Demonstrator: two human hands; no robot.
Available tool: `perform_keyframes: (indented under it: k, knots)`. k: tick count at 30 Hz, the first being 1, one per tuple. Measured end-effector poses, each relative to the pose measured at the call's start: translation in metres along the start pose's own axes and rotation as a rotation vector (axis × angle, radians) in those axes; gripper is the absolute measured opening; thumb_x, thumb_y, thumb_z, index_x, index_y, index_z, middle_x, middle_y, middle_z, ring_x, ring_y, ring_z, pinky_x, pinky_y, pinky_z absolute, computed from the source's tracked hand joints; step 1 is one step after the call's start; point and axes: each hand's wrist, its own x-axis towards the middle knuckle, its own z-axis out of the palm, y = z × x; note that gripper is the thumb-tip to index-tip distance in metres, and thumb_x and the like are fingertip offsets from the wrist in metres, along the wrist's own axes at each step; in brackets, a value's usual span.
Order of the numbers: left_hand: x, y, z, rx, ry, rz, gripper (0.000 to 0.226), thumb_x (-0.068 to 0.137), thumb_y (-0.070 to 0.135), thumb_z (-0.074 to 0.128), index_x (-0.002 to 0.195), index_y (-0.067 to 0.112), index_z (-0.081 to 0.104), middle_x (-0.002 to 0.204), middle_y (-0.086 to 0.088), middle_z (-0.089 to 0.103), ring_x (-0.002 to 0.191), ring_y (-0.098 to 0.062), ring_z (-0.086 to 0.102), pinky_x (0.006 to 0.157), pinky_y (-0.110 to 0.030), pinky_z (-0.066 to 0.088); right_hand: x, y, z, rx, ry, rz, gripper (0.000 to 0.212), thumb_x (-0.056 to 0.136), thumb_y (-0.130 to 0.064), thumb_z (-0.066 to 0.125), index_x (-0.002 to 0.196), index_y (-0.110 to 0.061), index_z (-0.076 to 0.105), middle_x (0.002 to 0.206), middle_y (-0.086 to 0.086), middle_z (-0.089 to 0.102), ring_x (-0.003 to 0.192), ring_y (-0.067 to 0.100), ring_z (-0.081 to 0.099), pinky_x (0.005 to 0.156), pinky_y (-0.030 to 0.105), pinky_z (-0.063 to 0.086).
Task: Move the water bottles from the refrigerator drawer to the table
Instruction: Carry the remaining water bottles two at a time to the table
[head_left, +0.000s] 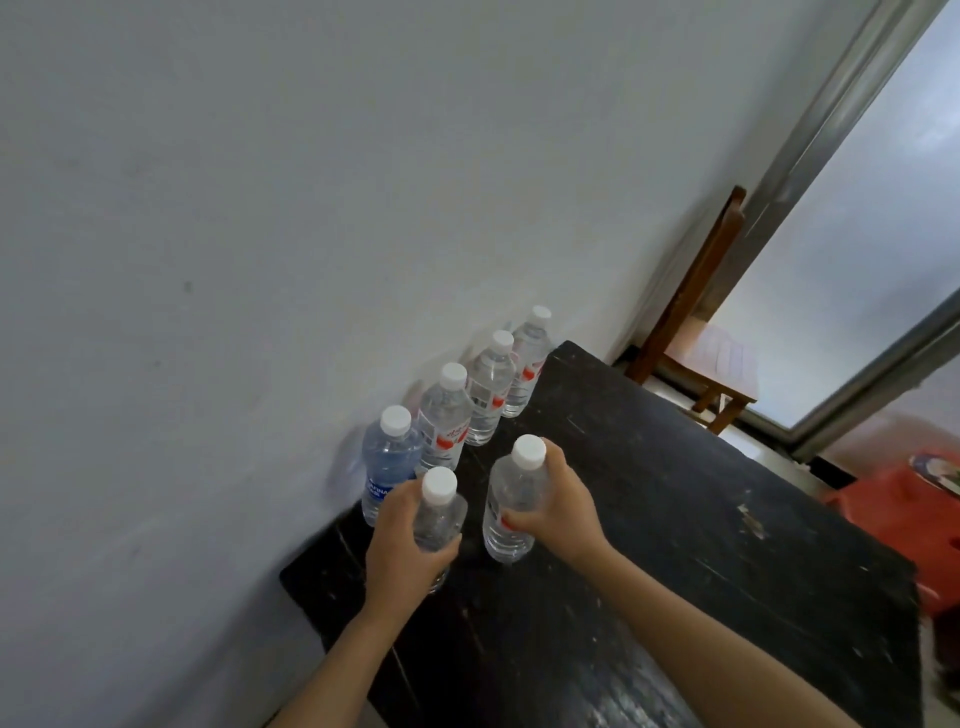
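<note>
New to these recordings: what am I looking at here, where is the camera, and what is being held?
No machine here: a person works with bare hands. The single picture comes from a camera worn on the head, looking down. The left hand grips a clear bottle and the right hand grips a second bottle, both upright over the black table. Along the wall stand a blue-labelled bottle and three red-labelled bottles. A wooden chair sits beyond.
</note>
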Motion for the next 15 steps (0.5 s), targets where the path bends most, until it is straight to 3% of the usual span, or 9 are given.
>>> perform_keyframes:
  k: [5, 8, 12, 15]
  knots:
    - [0.014, -0.001, 0.006, -0.028, -0.023, -0.025, 0.068, 0.062, 0.015, 0.082, 0.103, 0.05, 0.041, 0.112, 0.022, 0.048, 0.106, -0.011, 0.053, 0.086, -0.024, 0.042, 0.043, -0.004, 0.007, 0.052, -0.115, -0.06, 0.078, 0.064, -0.013, 0.078, 0.121, -0.04, 0.031, 0.109, -0.019, 0.048, 0.104, 0.005, 0.048, 0.087, 0.025, 0.047]
    - [0.02, -0.003, 0.008, -0.042, -0.027, -0.039, 0.068, 0.061, 0.017, 0.083, 0.105, 0.05, 0.043, 0.114, 0.019, 0.05, 0.107, -0.007, 0.053, 0.087, -0.021, 0.043, 0.062, -0.003, 0.011, 0.055, -0.241, -0.077, 0.085, 0.066, -0.013, 0.078, 0.133, -0.031, 0.027, 0.112, -0.015, 0.047, 0.106, 0.007, 0.047, 0.085, 0.021, 0.042]
    - [0.023, -0.003, 0.007, -0.041, -0.062, -0.052, 0.071, 0.061, 0.016, 0.083, 0.11, 0.048, 0.042, 0.118, 0.016, 0.051, 0.11, 0.006, 0.048, 0.087, -0.013, 0.039, 0.072, 0.011, 0.014, 0.049, -0.309, -0.074, 0.084, 0.069, -0.013, 0.077, 0.134, -0.027, 0.026, 0.11, -0.014, 0.048, 0.106, 0.01, 0.05, 0.077, 0.012, 0.041]
    - [0.022, -0.006, 0.006, -0.008, -0.084, -0.067, 0.07, 0.056, 0.033, 0.08, 0.113, 0.046, 0.041, 0.12, 0.017, 0.05, 0.111, 0.009, 0.046, 0.089, -0.011, 0.038, 0.077, 0.019, 0.008, 0.092, -0.323, -0.014, 0.089, 0.068, -0.007, 0.076, 0.137, -0.022, 0.022, 0.115, -0.01, 0.045, 0.108, 0.009, 0.045, 0.084, 0.019, 0.042]
